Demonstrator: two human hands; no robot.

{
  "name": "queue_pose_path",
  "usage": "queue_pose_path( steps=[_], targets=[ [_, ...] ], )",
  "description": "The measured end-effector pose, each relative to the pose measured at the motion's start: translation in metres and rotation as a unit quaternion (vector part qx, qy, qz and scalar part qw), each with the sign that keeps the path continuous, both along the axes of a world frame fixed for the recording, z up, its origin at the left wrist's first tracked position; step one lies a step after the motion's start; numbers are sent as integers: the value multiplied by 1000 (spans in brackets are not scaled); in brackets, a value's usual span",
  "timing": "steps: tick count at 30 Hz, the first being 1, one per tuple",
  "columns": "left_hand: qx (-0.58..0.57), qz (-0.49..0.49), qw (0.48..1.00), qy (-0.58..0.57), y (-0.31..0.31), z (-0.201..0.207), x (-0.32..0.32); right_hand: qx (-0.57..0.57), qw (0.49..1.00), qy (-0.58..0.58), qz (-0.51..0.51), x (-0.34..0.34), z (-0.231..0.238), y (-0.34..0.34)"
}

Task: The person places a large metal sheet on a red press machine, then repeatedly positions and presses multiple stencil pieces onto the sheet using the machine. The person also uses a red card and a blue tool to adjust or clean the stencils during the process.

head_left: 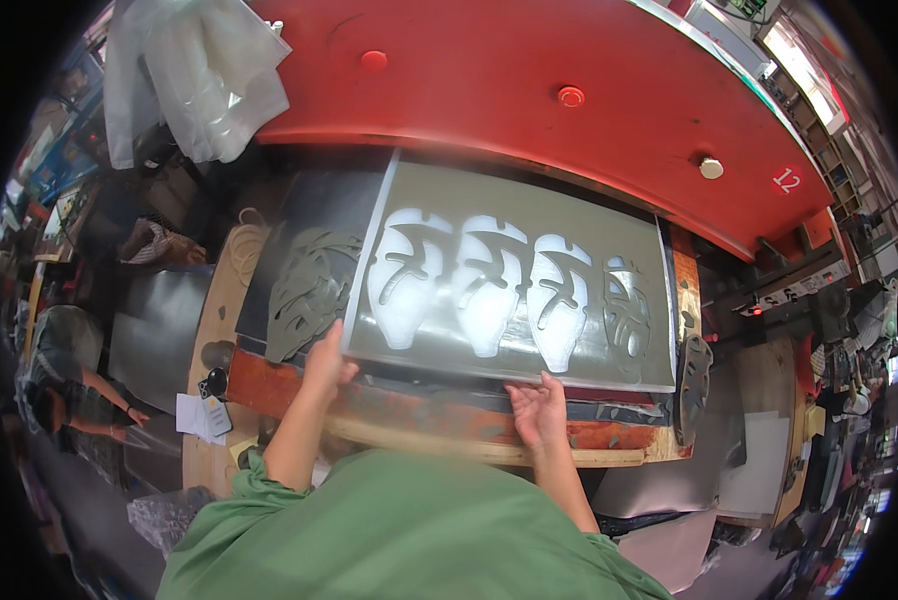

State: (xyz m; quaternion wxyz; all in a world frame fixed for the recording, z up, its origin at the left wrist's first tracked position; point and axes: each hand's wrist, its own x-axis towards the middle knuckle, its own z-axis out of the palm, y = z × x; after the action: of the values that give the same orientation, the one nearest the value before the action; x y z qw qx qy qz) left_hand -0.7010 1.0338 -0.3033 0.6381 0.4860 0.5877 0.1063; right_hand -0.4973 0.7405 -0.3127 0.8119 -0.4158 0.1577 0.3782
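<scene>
A grey-olive sheet (509, 195) lies on a pale board (364, 275) in front of me. Three shoe-upper-shaped openings in it show bright white, while a fourth outline at the right holds mostly grey material. At the board's near left corner is my left hand (329, 362), its fingers curled against the edge. My right hand (537, 408) grips the board's near edge from below, thumb toward the top. Beside the board on the left, several cut grey pieces (314, 290) lie in a loose pile. Parts of both hands' fingers are hidden by the board.
A red machine beam (469, 75) with round buttons spans the far side. Translucent plastic bags (199, 80) hang at its left. Dark stacked pieces (693, 385) stand right of the bed. A phone or tag-like card (215, 415) lies on the left wooden ledge. Another person (79, 390) is at far left.
</scene>
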Motion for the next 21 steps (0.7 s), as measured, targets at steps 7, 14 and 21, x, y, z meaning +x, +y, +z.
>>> queue_pose_path(
  steps=[7,14,21],
  targets=[
    [227,-247,922,192,12,7,6,-27,998,-5,56,8,-4,-6],
    [238,-273,911,199,18,17,7,-105,988,4,112,15,-3,-7],
    [247,-318,894,197,25,24,8,-114,987,-5,109,12,2,-2]
  ],
)
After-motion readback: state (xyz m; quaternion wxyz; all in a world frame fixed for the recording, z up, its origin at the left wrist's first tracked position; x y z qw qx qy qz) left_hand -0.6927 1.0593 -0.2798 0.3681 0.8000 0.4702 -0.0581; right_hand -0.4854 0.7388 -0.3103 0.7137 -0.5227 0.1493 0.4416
